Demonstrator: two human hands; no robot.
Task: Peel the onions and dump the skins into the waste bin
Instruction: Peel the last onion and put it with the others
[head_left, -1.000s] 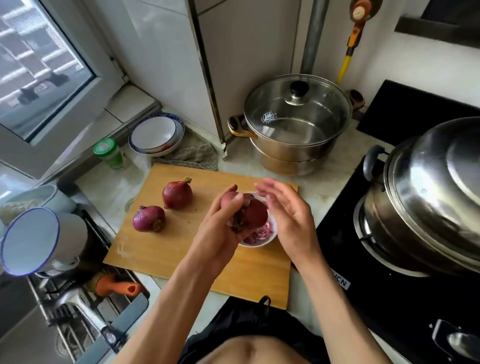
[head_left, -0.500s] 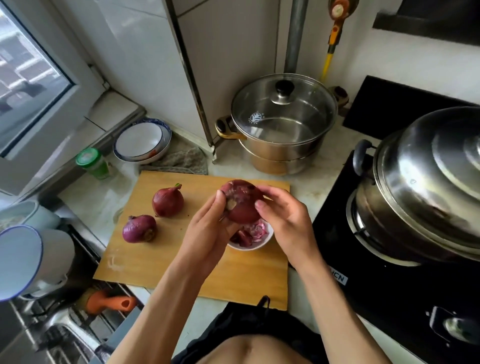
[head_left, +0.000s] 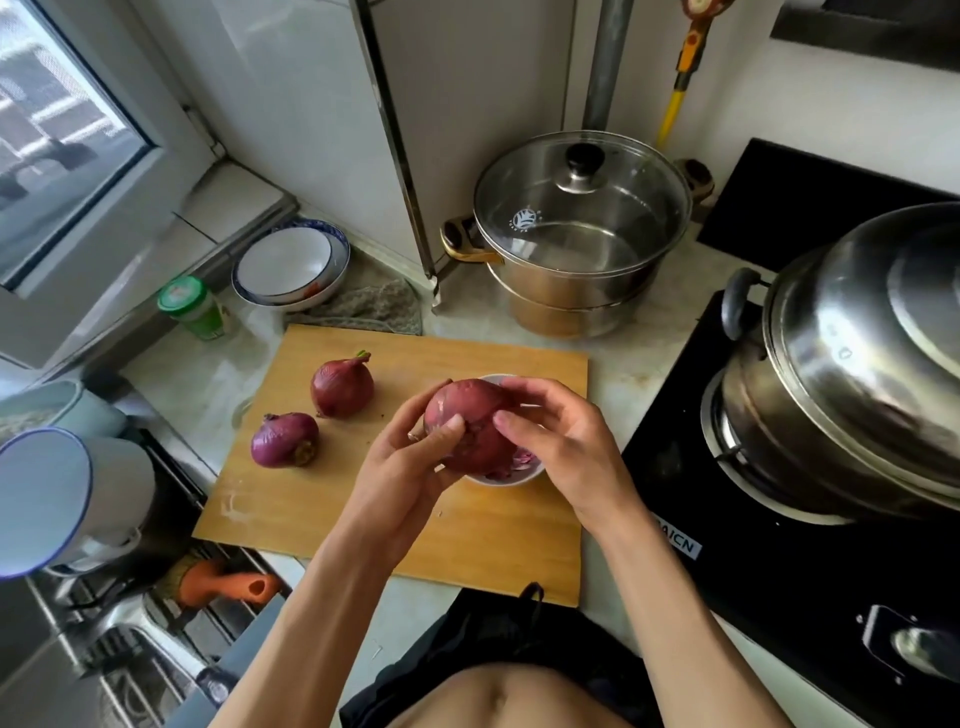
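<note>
the left hand (head_left: 410, 467) and right hand (head_left: 558, 447) together grip a red onion (head_left: 470, 423), fingers curled around its sides, holding it above a small white bowl (head_left: 511, 475) of purple skins. the bowl sits on a wooden cutting board (head_left: 337, 514). at ten o'clock from the hands, two more onions rest on the board: an unpeeled onion (head_left: 342, 387) and, nearer the left edge, a purple onion (head_left: 284, 440). at one o'clock stands a glass-lidded steel pot (head_left: 582, 228); at three o'clock, a large covered steamer (head_left: 852, 364) on the stove.
</note>
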